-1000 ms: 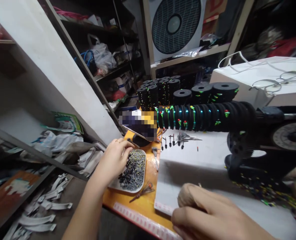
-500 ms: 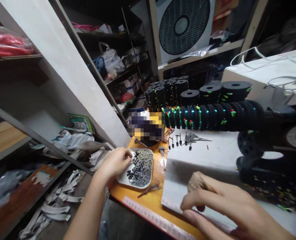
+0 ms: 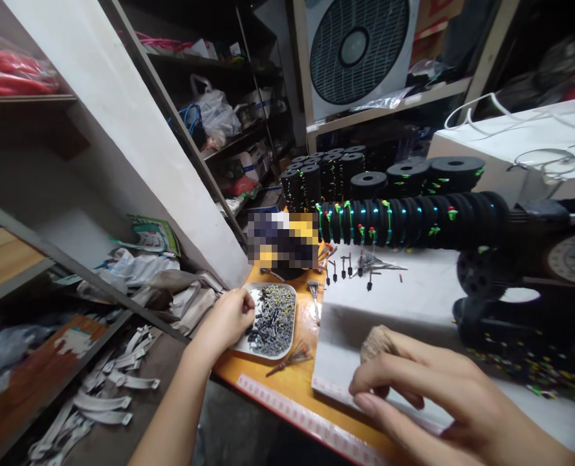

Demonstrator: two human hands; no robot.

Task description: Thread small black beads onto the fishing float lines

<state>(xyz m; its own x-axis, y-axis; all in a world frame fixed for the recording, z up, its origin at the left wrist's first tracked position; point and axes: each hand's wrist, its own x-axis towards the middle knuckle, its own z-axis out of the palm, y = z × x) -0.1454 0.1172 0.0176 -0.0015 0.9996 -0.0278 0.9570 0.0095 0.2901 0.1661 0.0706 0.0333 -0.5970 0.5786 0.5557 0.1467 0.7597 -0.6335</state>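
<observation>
My left hand [image 3: 229, 317] is at the left side of a white tray [image 3: 242, 353], its fingers pinched together over the tray. Small grey, black and yellow parts [image 3: 273, 323] fill much of that tray. What the left fingertips hold, if anything, is hidden. My right hand [image 3: 427, 388] hovers over the white board [image 3: 345, 323], thumb and fingers curled together. A tan wrap [image 3: 377, 343] covers one of its fingertips. Whether something sits in its pinch cannot be seen. Beyond it lies a black ribbed roll [image 3: 403, 223], wound with thread and dotted with green and red bits, held level on a dark machine [image 3: 520, 259].
Several black spools [image 3: 369, 181] stand behind the roll. Small dark pins [image 3: 350, 266] and thin wire-like pieces [image 3: 384, 264] lie on the board. Bundles of pieces [image 3: 292, 358] rest on the orange table [image 3: 246, 369]. A white pillar [image 3: 136, 129] and cluttered shelves rise at left.
My left hand has dipped slightly into the tray, its fingers closing more tightly at the parts. My right hand stays almost in place. The whole view has shifted slightly.
</observation>
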